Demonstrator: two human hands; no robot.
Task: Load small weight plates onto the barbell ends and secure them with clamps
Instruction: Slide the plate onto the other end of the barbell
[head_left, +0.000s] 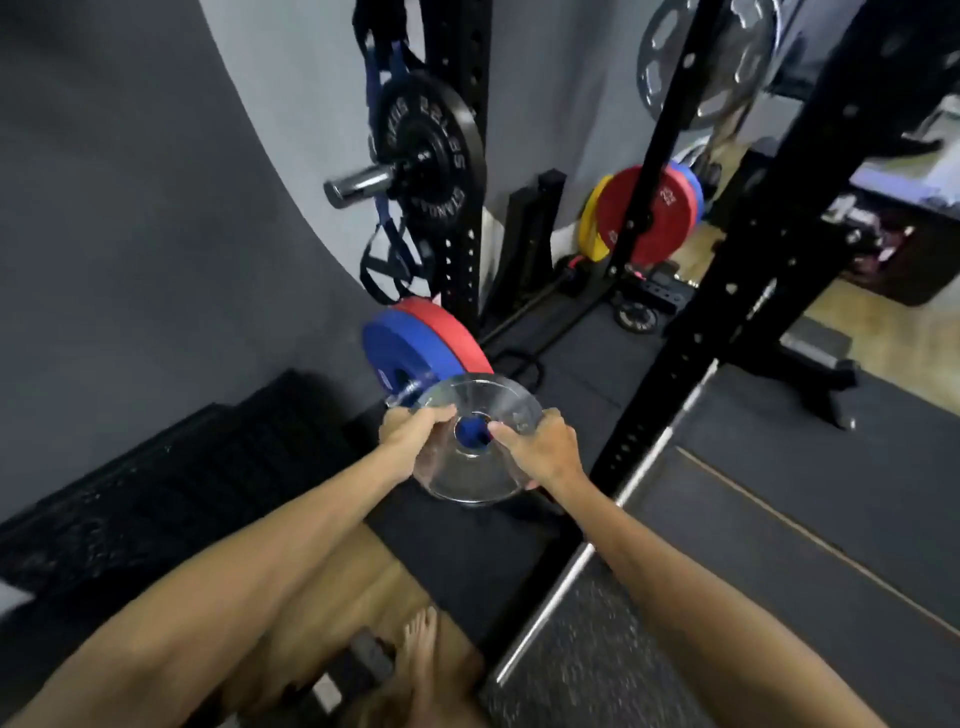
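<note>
- the silver weight plate (480, 447) is the landmark: a small chrome disc held in front of the person, its flat face tilted up toward the camera, its centre hole open with blue showing through it.
- left hand (415, 431) is clenched on the plate's left upper rim, fingers curled over the edge; right hand (543, 449) grips the right rim, with the thumb reaching in toward the hole. both hands are grasping the plate, neither is free.
- just beyond the plate, touching or nearly so, sit a blue bumper plate (400, 353) and behind it a red bumper plate (449, 332), already on a horizontal sleeve.
- the sleeve end (402, 397) pokes out toward the plate's upper left edge, partly hidden by the left hand; blur keeps me from telling whether it has entered the hole.
- the relation that matters: the sleeve's long axis runs from the blue plate toward the person, while the hole sits slightly right of and below the sleeve tip, so i judge the plate must shift up-left and square its face to that axis before it slides on.
- both forearms reach out almost straight and converge on the plate, equally near.
- no clamp shows near the plate; clamping is not yet done.
- farther behind, a black iron plate (428, 156) hangs on a rack peg.
</note>
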